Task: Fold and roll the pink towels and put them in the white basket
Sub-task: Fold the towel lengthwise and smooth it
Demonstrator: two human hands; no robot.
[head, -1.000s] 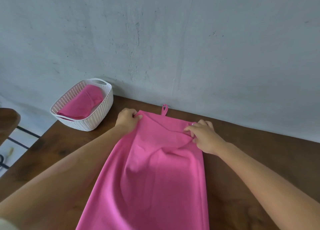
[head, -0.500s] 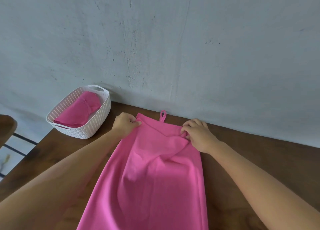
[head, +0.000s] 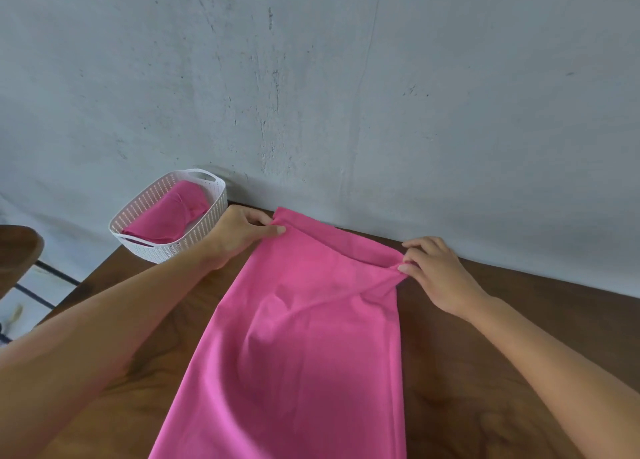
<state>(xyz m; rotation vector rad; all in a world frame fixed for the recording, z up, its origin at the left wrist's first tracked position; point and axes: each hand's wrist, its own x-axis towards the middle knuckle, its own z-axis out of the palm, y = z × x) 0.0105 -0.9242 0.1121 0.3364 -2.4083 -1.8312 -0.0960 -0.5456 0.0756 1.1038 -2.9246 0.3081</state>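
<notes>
A long bright pink cloth towel (head: 294,337) lies flat on a dark brown wooden table (head: 485,354). It starts at the far side of the table, close to the grey wall (head: 346,95), and comes all the way to the near edge of the picture. A few soft bumps and creases show in the middle of it. At its far end a thin strip of the towel is turned over, so it makes a small fold from one corner to the other.

The person's left hand (head: 242,232) is at the far left corner of the towel. Its thumb and fingers are curled and pinch the cloth there. The person's right hand (head: 436,271) is at the far right corner. Its thumb and fingers are bent too, and they pinch the bunched cloth of that corner. Both bare arms reach out over the table, one on each side of the towel.

A small white plastic basket with little holes in its sides (head: 166,251) sits on the far left corner of the table, just beside the left hand. Inside it lies another pink towel, rolled up (head: 166,216). It rests slanted across the basket.

Further left, past the table edge, a part of a round brown wooden seat (head: 17,251) can be seen.
</notes>
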